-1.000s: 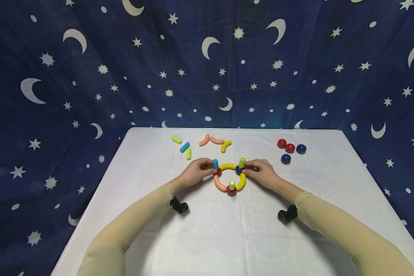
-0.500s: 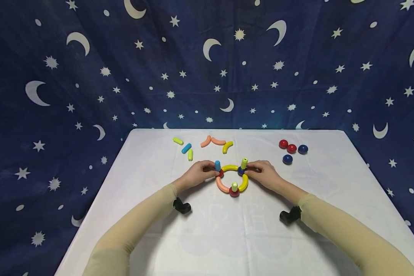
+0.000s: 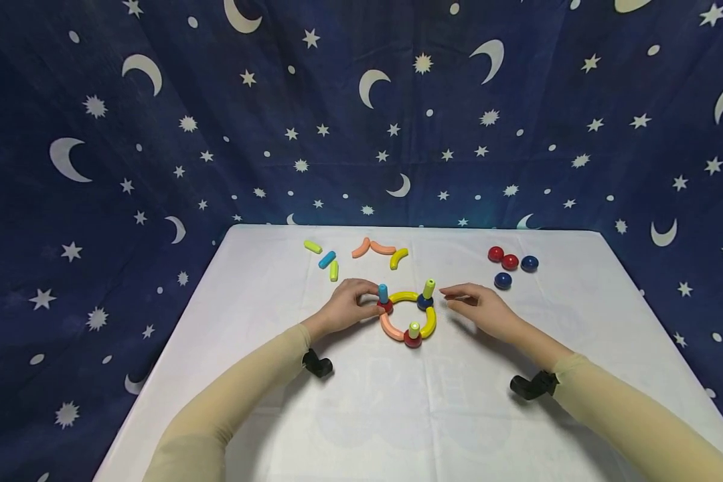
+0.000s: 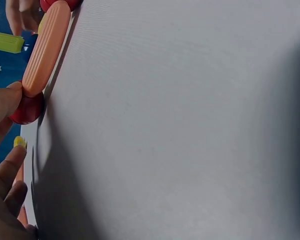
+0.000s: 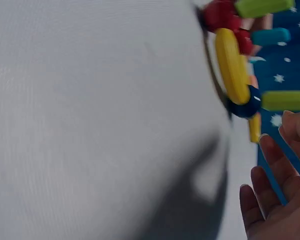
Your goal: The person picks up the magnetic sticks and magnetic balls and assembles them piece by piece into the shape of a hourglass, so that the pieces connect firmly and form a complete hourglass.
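Note:
A ring of magnetic-toy-like pieces lies mid-table: a salmon curved bar (image 3: 392, 328), two yellow curved bars (image 3: 430, 323), a left red ball (image 3: 385, 306), a front red ball (image 3: 412, 339) and a dark blue ball (image 3: 424, 302). Upright on the balls stand a blue rod (image 3: 383, 292) and two lime rods (image 3: 429, 288). My left hand (image 3: 352, 304) pinches the left red ball between thumb and fingers, its thumb also near the salmon bar's end in the left wrist view. Just right of the blue ball, my right hand (image 3: 482, 309) is apart from the ring, fingers loosely extended, holding nothing.
Behind the ring at left lie loose lime rods (image 3: 312, 247) and a blue rod (image 3: 327, 260). Salmon bars (image 3: 382, 248) and a yellow bar (image 3: 399, 258) lie at back centre. Loose red balls (image 3: 509, 262) and blue balls (image 3: 503, 280) sit at back right.
My right hand has let go of the blue ball and drawn back to the right. The left hand keeps its hold on the red ball; the view has shifted slightly.

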Tool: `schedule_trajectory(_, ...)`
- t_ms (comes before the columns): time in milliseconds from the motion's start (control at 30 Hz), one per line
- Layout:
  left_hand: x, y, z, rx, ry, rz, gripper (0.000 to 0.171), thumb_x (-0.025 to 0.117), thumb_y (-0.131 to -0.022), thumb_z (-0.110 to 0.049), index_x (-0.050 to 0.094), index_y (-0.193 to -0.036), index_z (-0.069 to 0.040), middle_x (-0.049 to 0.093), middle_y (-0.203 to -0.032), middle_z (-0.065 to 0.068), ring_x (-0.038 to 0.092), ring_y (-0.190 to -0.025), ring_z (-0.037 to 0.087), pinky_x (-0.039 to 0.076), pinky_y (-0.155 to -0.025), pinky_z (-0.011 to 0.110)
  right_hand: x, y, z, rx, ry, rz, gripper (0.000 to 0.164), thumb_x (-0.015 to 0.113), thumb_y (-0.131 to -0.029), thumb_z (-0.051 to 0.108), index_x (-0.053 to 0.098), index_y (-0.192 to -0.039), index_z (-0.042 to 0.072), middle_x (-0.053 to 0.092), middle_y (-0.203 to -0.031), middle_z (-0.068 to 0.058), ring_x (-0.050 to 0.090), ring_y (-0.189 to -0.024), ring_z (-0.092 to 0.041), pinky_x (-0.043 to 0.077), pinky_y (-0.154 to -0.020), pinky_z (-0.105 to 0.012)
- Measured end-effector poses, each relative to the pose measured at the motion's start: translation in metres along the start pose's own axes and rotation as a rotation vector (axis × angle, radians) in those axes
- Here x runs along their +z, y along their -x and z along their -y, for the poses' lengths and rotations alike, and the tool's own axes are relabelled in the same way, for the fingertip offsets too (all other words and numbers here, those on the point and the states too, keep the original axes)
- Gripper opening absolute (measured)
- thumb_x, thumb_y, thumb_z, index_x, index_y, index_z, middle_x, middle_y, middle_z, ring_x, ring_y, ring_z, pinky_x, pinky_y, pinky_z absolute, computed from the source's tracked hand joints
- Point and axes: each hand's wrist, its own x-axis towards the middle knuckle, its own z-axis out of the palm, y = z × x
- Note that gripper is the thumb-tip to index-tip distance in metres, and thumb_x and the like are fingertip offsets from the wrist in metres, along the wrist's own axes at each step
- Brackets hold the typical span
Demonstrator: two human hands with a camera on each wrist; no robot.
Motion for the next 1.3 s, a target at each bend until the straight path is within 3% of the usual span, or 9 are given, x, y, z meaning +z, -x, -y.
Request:
schedule_trajectory(100, -0.001, 0.001, 0.002, 0.020, 0.003, 0.013, 0.028, 0.078, -0.093, -0.031, 0.074, -0.120, -0.022, 0.068, -0.124, -0.008, 0.048, -0.132, 0.021, 0.017, -0.121, 0.052, -0.014, 0.006, 0.000, -0.014, 0.020, -0.045, 0.037, 0.064, -0.103, 0.029, 0.066, -0.136, 0.012, 0.067, -0.131, -0.007, 0.061, -0.119, -0.025, 0.048, -0.099, -0.046)
schedule_trajectory(200, -0.002, 0.003, 0.002, 0.000, 0.021, 0.023, 0.029, 0.077, -0.094, -0.030, 0.074, -0.121, -0.021, 0.070, -0.122, -0.008, 0.044, -0.137, 0.021, 0.008, -0.122, 0.053, -0.030, 0.010, -0.003, -0.025, 0.026, -0.120, 0.039, 0.063, -0.103, 0.032, 0.067, -0.135, 0.011, 0.067, -0.132, -0.010, 0.061, -0.113, -0.016, 0.050, -0.093, -0.031)
schedule_trajectory(333, -0.003, 0.004, 0.001, -0.005, 0.037, 0.029, 0.030, 0.076, -0.095, -0.029, 0.075, -0.122, -0.018, 0.070, -0.122, -0.006, 0.045, -0.137, 0.022, 0.006, -0.123, 0.053, -0.049, 0.016, -0.012, -0.025, -0.030, -0.233, 0.039, 0.064, -0.103, 0.033, 0.068, -0.133, 0.008, 0.068, -0.128, -0.013, 0.061, -0.101, 0.000, 0.049, -0.080, -0.014)
schedule_trajectory(667, -0.001, 0.004, 0.001, 0.037, 0.010, 0.032, 0.030, 0.076, -0.095, -0.028, 0.075, -0.121, -0.016, 0.070, -0.123, -0.004, 0.051, -0.130, 0.019, 0.007, -0.122, 0.055, -0.076, 0.023, -0.031, 0.052, -0.060, -0.426, 0.044, 0.065, -0.102, 0.032, 0.065, -0.133, 0.001, 0.067, -0.117, 0.004, 0.055, -0.096, -0.002, 0.044, -0.072, -0.013)
schedule_trajectory(767, -0.002, 0.004, 0.001, 0.037, 0.011, 0.033, 0.030, 0.076, -0.095, -0.028, 0.075, -0.122, -0.015, 0.070, -0.123, -0.004, 0.051, -0.130, 0.019, 0.006, -0.122, 0.055, -0.078, 0.023, -0.038, 0.089, -0.034, -0.433, 0.046, 0.066, -0.102, 0.033, 0.064, -0.134, 0.000, 0.066, -0.117, 0.000, 0.054, -0.099, -0.009, 0.042, -0.076, -0.016)
schedule_trajectory(900, -0.002, 0.003, 0.001, 0.029, 0.002, 0.034, 0.031, 0.076, -0.095, -0.028, 0.075, -0.123, -0.015, 0.070, -0.124, -0.003, 0.051, -0.131, 0.020, 0.005, -0.123, 0.054, -0.076, 0.021, -0.049, 0.155, -0.002, -0.356, 0.058, 0.068, -0.099, 0.038, 0.058, -0.142, 0.001, 0.061, -0.129, -0.020, 0.052, -0.116, -0.028, 0.039, -0.084, -0.023)
schedule_trajectory(1033, -0.002, 0.003, 0.001, 0.003, 0.004, 0.034, 0.032, 0.075, -0.095, -0.029, 0.074, -0.124, -0.015, 0.069, -0.126, -0.001, 0.048, -0.133, 0.022, 0.005, -0.123, 0.051, -0.073, 0.019, -0.059, 0.212, 0.032, -0.284, 0.071, 0.071, -0.096, 0.045, 0.051, -0.148, 0.002, 0.054, -0.139, -0.028, 0.050, -0.126, -0.042, 0.044, -0.088, -0.031)
schedule_trajectory(1233, -0.001, 0.001, 0.002, -0.006, -0.003, 0.041, 0.032, 0.074, -0.096, -0.030, 0.074, -0.124, -0.016, 0.068, -0.127, -0.003, 0.047, -0.133, 0.021, 0.006, -0.123, 0.051, -0.071, 0.019, -0.068, 0.237, 0.101, -0.294, 0.074, 0.070, -0.094, 0.051, 0.052, -0.148, 0.003, 0.056, -0.138, -0.028, 0.047, -0.128, -0.047, 0.038, -0.098, -0.061)
schedule_trajectory(1300, -0.002, 0.002, 0.001, -0.008, -0.001, 0.043, 0.031, 0.074, -0.096, -0.030, 0.074, -0.124, -0.017, 0.069, -0.126, -0.004, 0.048, -0.131, 0.020, 0.015, -0.122, 0.050, -0.070, 0.018, -0.069, 0.242, 0.114, -0.300, 0.075, 0.071, -0.094, 0.052, 0.052, -0.147, 0.002, 0.056, -0.138, -0.028, 0.042, -0.129, -0.049, 0.030, -0.100, -0.067)
